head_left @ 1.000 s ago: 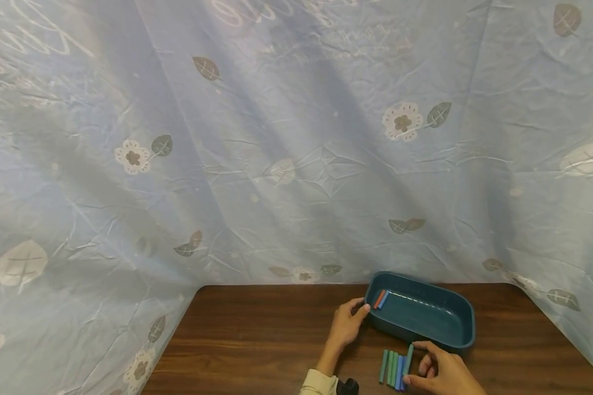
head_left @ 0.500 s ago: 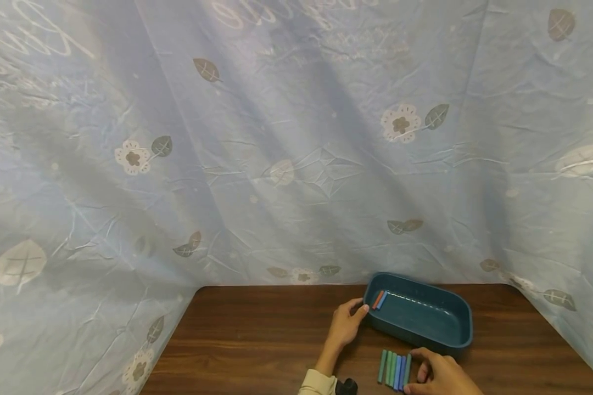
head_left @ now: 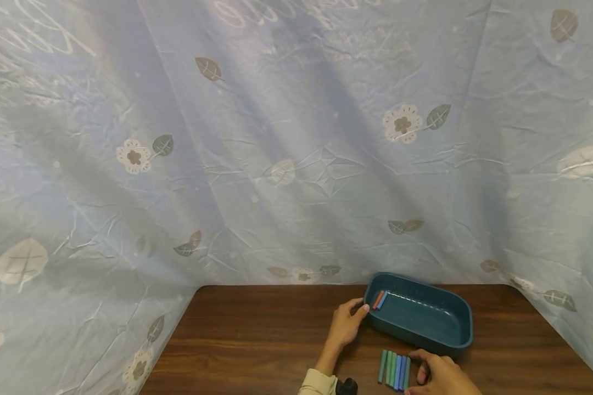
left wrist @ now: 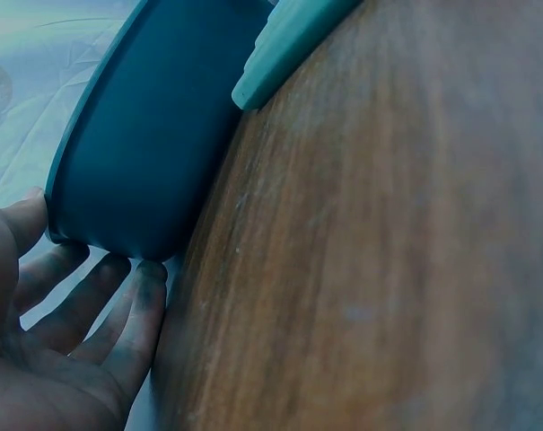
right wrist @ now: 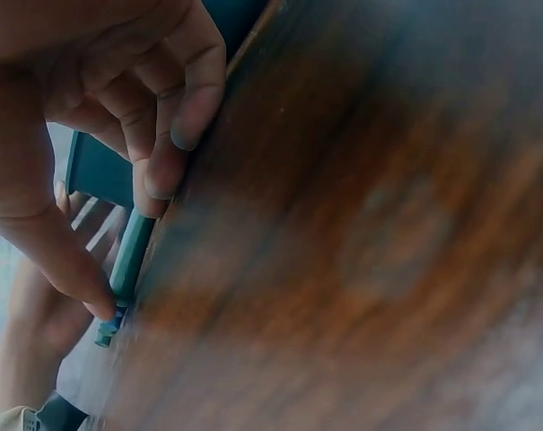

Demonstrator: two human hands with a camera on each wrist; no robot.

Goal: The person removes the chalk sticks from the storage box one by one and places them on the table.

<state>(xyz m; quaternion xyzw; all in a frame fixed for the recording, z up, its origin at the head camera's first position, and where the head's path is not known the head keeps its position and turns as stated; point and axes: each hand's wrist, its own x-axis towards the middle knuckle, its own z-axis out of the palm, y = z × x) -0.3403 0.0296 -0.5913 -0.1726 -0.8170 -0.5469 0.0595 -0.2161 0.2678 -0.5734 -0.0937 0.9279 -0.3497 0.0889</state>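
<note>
Since a second ago, one dark-green stick has moved back from the tray's front wall to line up at the right end of a row of five other sticks; I see no real shift in the left hand. Through the right wrist view, I make out the right hand pinching that stick lengthwise, thumb at one end, fingertip at the other. Left fingers lie fairly straight against the left end of the blue tray, thumb at its rim. That tray sits by the back edge of the table, toward its right corner; the row lies in front of it. Six sticks now stand side by side, so I judge most of the lining-up done. Left over, I'd say: releasing this one, then the red stick and light-blue stick inside the tray's left end.
</note>
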